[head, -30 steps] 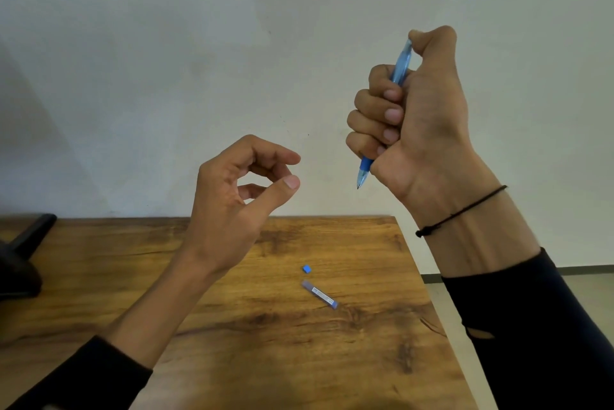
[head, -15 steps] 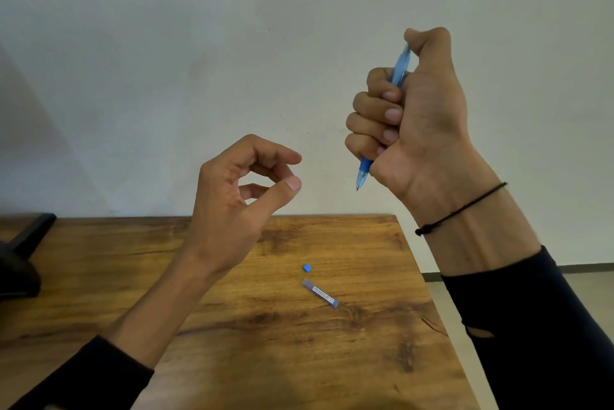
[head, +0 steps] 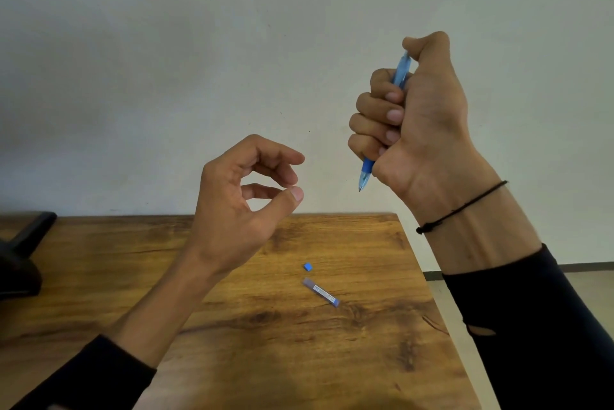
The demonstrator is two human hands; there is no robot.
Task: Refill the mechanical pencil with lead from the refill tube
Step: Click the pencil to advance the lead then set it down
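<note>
While the right hand (head: 422, 120) is raised in front of the wall, it holds the blue mechanical pencil (head: 367, 170) in a closed fist, fingers wrapped round the barrel and the thumb pressed over the top end, with the tip pointing down below the little finger. Beside it and lower, the left hand (head: 232, 210) floats empty, its fingers loosely curled and the thumb close to the index fingertip but not gripping anything. Down on the wooden table (head: 133, 260), well apart from both hands, the lead refill tube (head: 321, 292) lies flat at a slant, and its small blue cap (head: 308, 266) sits just beside the tube's upper end. A black cord (head: 461, 207) circles the right wrist.
</note>
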